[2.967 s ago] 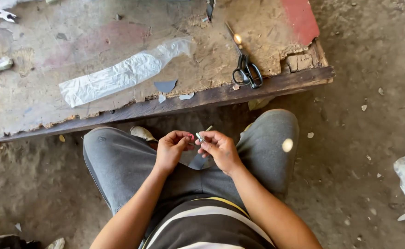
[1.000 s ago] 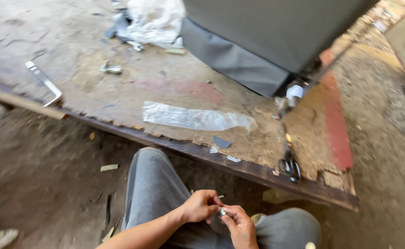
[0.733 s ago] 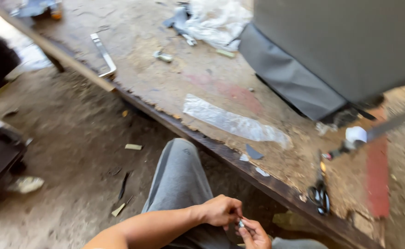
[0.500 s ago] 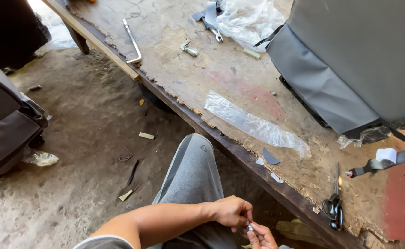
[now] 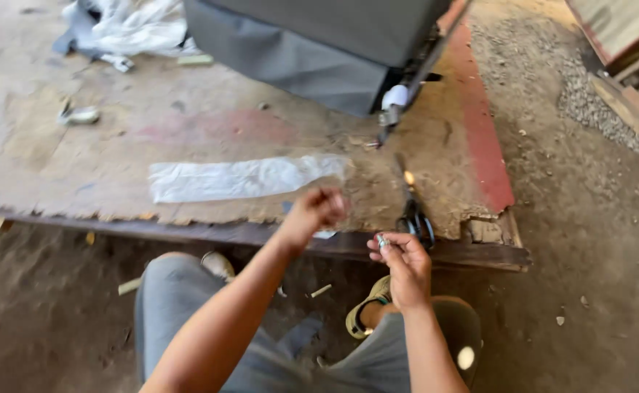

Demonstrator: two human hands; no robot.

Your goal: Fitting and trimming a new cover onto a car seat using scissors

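Low, worn wooden surface with a faded red strip along its right side and a chipped front edge, set on a packed dirt floor. Gravel upper right; possibly timber planks beyond. Even daylight.

Grey cushion, black-handled scissors, clear plastic bag

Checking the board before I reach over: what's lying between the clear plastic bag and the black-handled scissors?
In the head view, the raised left hand hangs between the clear plastic bag and the scissors, blurred, with worn board surface beneath it.
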